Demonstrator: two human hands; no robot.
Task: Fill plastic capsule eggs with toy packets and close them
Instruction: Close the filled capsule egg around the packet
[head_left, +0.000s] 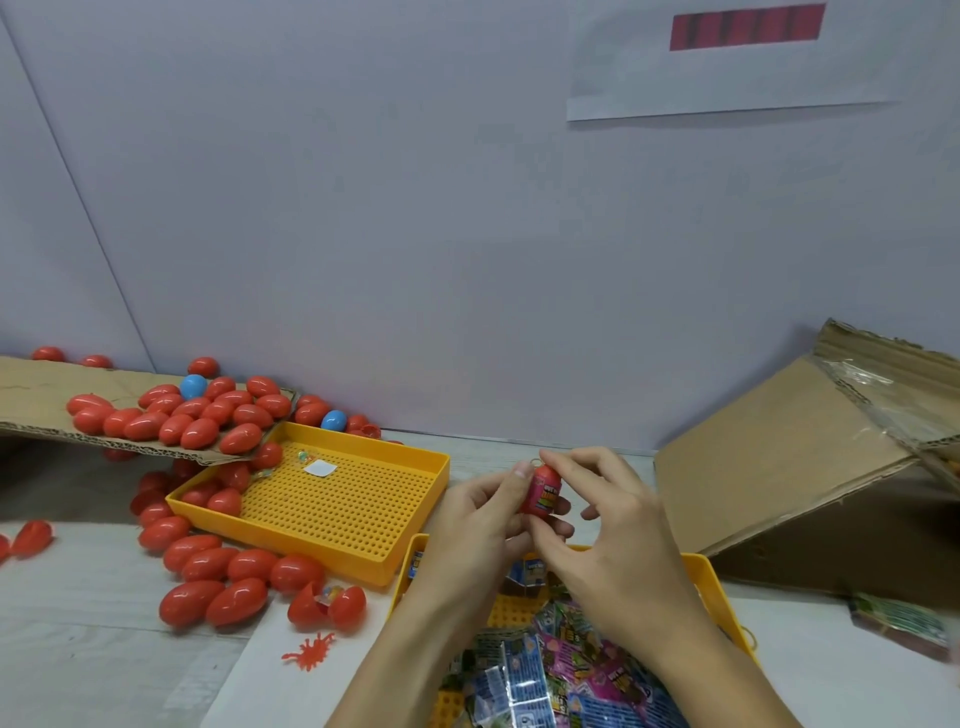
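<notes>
Above the perforated yellow plastic tray (709, 577), I see both hands' fingers (524, 480) pinching a glossy red capsule egg (540, 491) with a crinkly pink packet.

held item: small red plastic capsule egg (540, 493) with a pink printed toy packet against it, upright, above the near tray | closed eggs: glossy red plastic capsule eggs (228, 582) heaped at left on table and cardboard, two blue | open egg: red hinged halves (327, 605) lying apart | packets: blue and pink foil toy packets (550, 675) piled in near tray
</notes>
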